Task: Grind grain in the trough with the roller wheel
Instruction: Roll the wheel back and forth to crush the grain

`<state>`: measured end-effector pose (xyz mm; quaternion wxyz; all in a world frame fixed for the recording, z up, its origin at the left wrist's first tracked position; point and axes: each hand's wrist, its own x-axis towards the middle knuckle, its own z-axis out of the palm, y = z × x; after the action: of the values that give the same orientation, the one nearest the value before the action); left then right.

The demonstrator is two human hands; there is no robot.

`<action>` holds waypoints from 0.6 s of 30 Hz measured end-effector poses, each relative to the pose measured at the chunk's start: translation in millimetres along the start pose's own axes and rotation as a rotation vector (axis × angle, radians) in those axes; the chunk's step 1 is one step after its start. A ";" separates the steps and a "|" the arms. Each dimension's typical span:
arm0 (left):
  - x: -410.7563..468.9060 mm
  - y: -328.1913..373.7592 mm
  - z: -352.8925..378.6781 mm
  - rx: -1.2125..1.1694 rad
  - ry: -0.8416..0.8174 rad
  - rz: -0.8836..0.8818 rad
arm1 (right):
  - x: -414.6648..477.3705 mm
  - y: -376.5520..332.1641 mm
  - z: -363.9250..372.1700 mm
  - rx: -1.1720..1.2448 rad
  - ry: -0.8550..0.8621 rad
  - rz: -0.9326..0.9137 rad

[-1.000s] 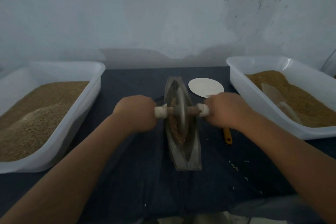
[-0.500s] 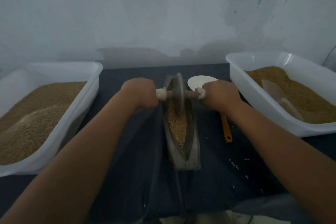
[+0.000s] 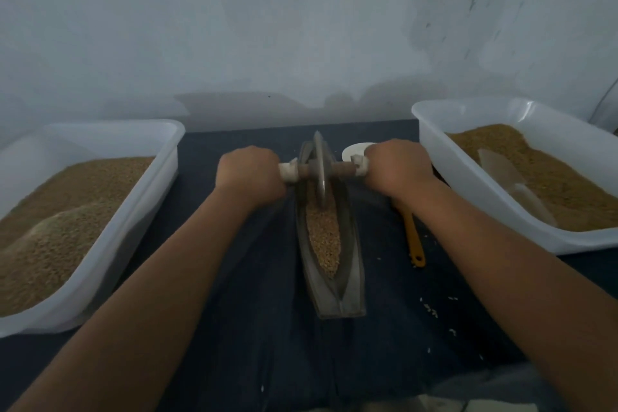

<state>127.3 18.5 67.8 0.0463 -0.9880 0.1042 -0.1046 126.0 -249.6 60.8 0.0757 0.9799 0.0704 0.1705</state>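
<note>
**Wheel at the far end of the trough: forward stroke spent**

The dark-clothed counter (image 3: 234, 328) carries everything. A white tub (image 3: 127, 237) of grain sits well to the left of the trough, and a second tub (image 3: 468, 197) sits to its right with a pale scoop (image 3: 511, 184) lying in it.

The metal trough (image 3: 347, 291) lies between them, pointing away from the person. Its bed of grain (image 3: 322, 237) is open to view from the middle down toward the near tip.

The roller wheel (image 3: 320, 174) stands upright on its edge in the trough's far end. A second ago it was over the trough's middle, covering the grain there. It has since rolled away from the person and, over the last half second, settled near the far tip. That reads as the end of one forward pass. The grain looks mostly whole, so grinding is likely far from done, and a pull back toward the near tip seems due.

Both arms reach out long and nearly straight. The left hand (image 3: 249, 174) is clenched round the axle's wrapped end on the trough's left, knuckles up. The right hand (image 3: 398, 167) grips the other end likewise, level with it.

Right of the trough, a white dish (image 3: 354, 150) peeks out behind the right hand. An orange-handled tool (image 3: 414, 241) lies alongside, with stray kernels (image 3: 431, 309) scattered nearer the person.
</note>
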 end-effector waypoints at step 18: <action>-1.7 0.0 -3.7 -0.021 -0.063 0.009 | -6.0 -1.0 -2.9 0.046 0.025 0.005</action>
<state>124.9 18.6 71.1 0.0397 -0.9908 0.1080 -0.0720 119.3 -249.3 61.3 0.0520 0.9794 0.0729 0.1811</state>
